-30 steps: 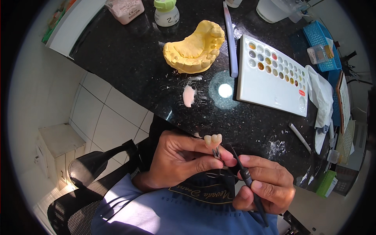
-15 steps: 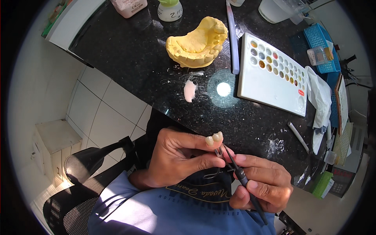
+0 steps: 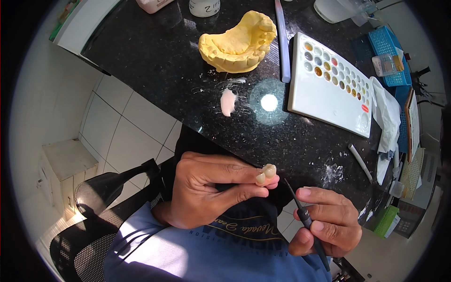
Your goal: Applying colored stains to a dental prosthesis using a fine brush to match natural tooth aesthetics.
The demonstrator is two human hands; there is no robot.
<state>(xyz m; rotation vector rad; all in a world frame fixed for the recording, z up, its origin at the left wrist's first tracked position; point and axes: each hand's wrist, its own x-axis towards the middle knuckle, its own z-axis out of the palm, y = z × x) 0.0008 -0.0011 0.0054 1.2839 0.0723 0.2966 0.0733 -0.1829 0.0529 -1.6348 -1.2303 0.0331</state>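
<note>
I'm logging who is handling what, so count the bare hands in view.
2: the left hand, with tooth-shaped crowns at its fingertips, and, to its right, the right hand, holding a slim dark tool. No others show.

Left grip (image 3: 206, 188) pinched; right grip (image 3: 331, 221) curled, apart.

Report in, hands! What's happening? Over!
Left hand holding tooth-shaped piece. Right hand holding black tool, tip apart from piece. Yellow dental model out of the way.

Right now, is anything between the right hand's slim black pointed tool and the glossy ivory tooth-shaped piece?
A fingertip of the left hand shows beside the piece, toward the tool; nothing else visible stands between.
</note>
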